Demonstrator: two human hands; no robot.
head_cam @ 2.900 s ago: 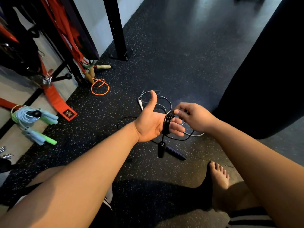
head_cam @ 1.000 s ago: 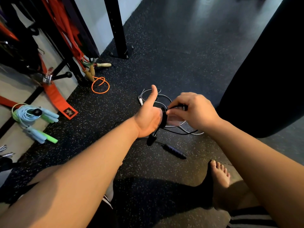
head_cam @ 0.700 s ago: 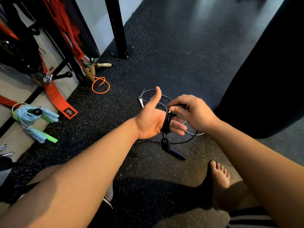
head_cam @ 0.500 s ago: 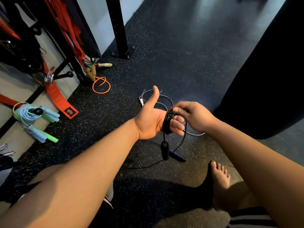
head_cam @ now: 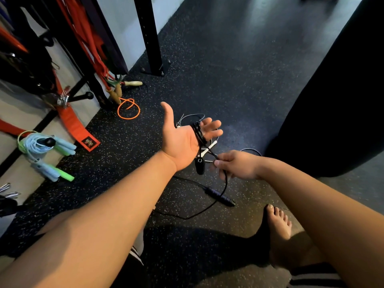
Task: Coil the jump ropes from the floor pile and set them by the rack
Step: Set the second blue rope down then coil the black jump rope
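Observation:
My left hand (head_cam: pixel 180 140) is held palm up with fingers spread, and a black jump rope (head_cam: pixel 199 133) is wound in several turns around its fingers. One black handle (head_cam: pixel 200 165) dangles below the palm. My right hand (head_cam: pixel 236 165) pinches the rope's loose strand just below and to the right of the coil. The strand runs down to the floor in a loop, ending at the second black handle (head_cam: pixel 220 196). A white jump rope (head_cam: pixel 209 145) lies on the floor behind my left hand, partly hidden.
A black rack post (head_cam: pixel 150 36) stands at the back. Near its base lie an orange rope (head_cam: pixel 128 110) with wooden handles and a coiled blue-and-green rope (head_cam: pixel 44 151). A dark punching bag (head_cam: pixel 332 96) fills the right side. My bare foot (head_cam: pixel 278 222) rests bottom right.
My right hand has dropped from the coil down and toward me, drawing the loose strand out. My left hand has risen and opened its fingers wider.

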